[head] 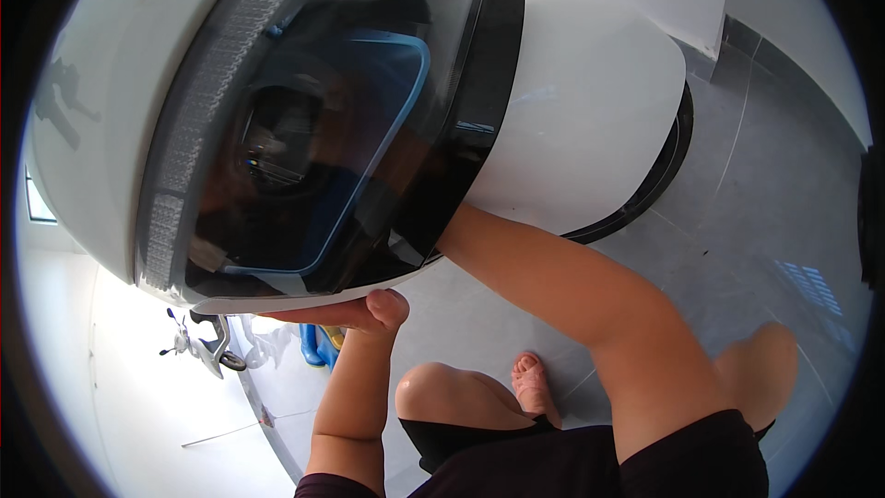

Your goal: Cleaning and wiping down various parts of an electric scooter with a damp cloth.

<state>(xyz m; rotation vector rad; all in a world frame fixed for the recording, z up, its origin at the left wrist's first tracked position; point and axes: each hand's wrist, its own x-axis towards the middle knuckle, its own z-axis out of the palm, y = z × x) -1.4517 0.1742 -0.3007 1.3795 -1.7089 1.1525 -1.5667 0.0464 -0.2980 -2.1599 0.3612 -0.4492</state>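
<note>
The large front of a white motor scooter fills the upper left, with a clear headlight lens (304,117), a light-blue outline inside it and glossy black trim (484,90). Against the white lower side edge of the headlight surround (304,303) lies my left hand (370,311). Its thumb side shows, while the other fingers are partly hidden, so its grip is unclear. From the right, my other forearm reaches in between the black trim and the white front fender (588,104); the right hand is out of view behind the trim.
A black tyre (674,159) shows beneath the fender. Another scooter (200,346) stands by the white wall at lower left, near blue boots (312,346) and clear plastic sheeting (263,342). My bent knees and a sandalled foot (531,384) are below, over grey floor tiles (733,235).
</note>
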